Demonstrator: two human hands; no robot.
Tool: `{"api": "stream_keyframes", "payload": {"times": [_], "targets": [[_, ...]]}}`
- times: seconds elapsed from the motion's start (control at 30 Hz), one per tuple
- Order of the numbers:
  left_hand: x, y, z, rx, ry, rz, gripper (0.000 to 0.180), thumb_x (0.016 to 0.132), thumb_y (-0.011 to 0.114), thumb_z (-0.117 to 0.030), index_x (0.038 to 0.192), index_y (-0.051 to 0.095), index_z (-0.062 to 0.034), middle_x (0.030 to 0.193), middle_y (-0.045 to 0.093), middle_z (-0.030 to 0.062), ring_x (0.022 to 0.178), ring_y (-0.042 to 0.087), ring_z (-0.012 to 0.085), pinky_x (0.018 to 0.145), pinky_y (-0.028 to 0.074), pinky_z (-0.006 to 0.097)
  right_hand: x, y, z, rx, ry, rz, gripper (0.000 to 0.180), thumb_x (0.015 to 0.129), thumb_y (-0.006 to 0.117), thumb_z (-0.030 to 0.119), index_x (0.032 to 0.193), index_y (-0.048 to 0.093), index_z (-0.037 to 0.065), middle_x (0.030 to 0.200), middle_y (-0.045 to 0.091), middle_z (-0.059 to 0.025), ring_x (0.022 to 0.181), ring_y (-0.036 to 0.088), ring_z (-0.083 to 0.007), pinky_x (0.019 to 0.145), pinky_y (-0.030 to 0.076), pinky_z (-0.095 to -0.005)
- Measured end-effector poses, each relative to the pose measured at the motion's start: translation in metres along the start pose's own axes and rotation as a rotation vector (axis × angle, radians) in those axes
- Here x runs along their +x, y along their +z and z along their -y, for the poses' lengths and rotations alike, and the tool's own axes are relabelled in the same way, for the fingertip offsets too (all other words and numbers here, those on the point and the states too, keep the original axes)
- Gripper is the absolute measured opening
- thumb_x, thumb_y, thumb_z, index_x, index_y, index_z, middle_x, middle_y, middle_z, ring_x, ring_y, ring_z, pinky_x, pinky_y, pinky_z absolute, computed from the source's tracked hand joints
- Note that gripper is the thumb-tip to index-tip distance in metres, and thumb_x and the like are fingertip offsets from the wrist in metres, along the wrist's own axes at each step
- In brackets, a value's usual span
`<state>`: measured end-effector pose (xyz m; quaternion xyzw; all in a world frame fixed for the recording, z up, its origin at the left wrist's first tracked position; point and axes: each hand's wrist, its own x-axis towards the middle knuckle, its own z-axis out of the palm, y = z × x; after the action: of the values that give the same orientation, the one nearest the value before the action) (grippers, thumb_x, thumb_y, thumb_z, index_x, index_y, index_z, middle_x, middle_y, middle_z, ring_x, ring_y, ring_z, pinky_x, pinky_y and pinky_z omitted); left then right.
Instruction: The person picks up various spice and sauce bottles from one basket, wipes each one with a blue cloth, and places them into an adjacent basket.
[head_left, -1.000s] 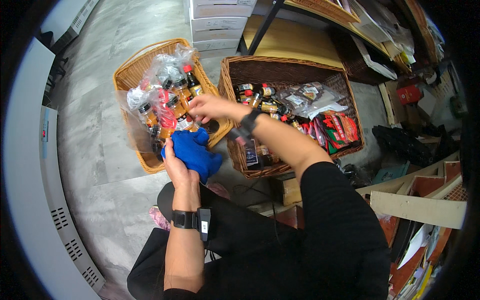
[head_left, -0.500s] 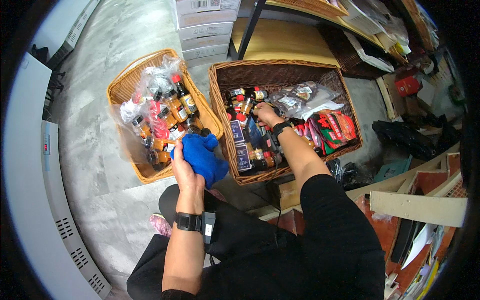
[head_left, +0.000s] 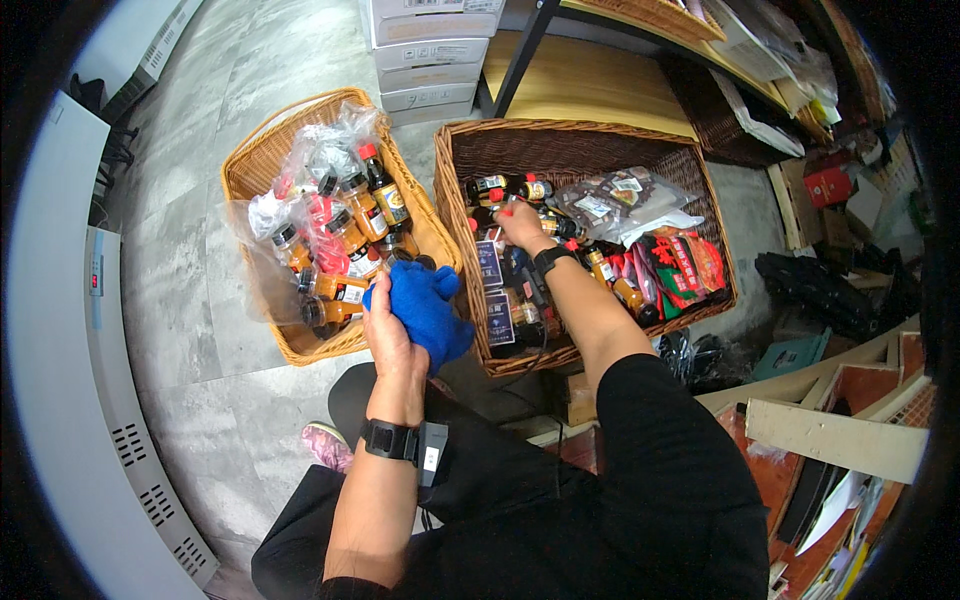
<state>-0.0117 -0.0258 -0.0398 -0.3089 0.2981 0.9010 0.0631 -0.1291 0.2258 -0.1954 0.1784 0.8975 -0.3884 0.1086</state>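
My left hand (head_left: 396, 340) is closed around a bunched blue cloth (head_left: 428, 312), in front of the right edge of the tan wicker basket (head_left: 288, 343). My right hand (head_left: 522, 226) reaches into the brown wicker basket (head_left: 590, 126), its fingers closed at a small red-capped bottle (head_left: 503, 211); most of that bottle is hidden by the fingers and its neighbours. Dark sauce bottles (head_left: 490, 184) lie just beyond the hand. In the tan basket are orange-brown spice jars (head_left: 347, 232), a dark red-capped sauce bottle (head_left: 388, 200) and crumpled clear plastic (head_left: 335, 150).
Clear bags (head_left: 620, 195) and red packets (head_left: 692, 265) fill the brown basket's right side. White boxes (head_left: 430, 75) stack behind the baskets, beside a wooden shelf (head_left: 590, 80). A white appliance (head_left: 60, 300) stands at left; dark plastic bags (head_left: 820, 290) lie at right.
Both baskets and the left hand with the cloth sit slightly further right in the picture. The right hand has shifted a little left relative to the brown basket.
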Motion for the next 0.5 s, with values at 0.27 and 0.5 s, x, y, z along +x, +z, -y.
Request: {"api": "stream_keyframes", "payload": {"times": [0.27,0.5], "targets": [[-0.01,0.008,-0.006,0.081,-0.086,0.139,0.036,0.089,0.048,-0.035,0.104,0.056,-0.0029,0.096,0.062,0.0139,0.085,0.061,0.028,0.075,0.05,0.039,-0.063,-0.081,0.044,0.05,-0.402,-0.205,0.026,0.081,0.059,0.009,0.105,0.053,0.005,0.094,0.056,-0.0178,0.077,0.059,-0.0276,0.064,0.05,-0.0361],[-0.028,0.031,-0.001,-0.054,0.009,0.267,0.039,0.091,0.047,-0.032,0.119,0.046,-0.0062,0.104,0.058,0.0137,0.091,0.06,0.0239,0.077,0.05,0.035,-0.166,-0.161,0.112,0.219,-0.45,-0.185,0.024,0.081,0.057,0.011,0.104,0.053,0.003,0.094,0.056,-0.0148,0.085,0.056,-0.0299,0.075,0.045,-0.0353]]}}
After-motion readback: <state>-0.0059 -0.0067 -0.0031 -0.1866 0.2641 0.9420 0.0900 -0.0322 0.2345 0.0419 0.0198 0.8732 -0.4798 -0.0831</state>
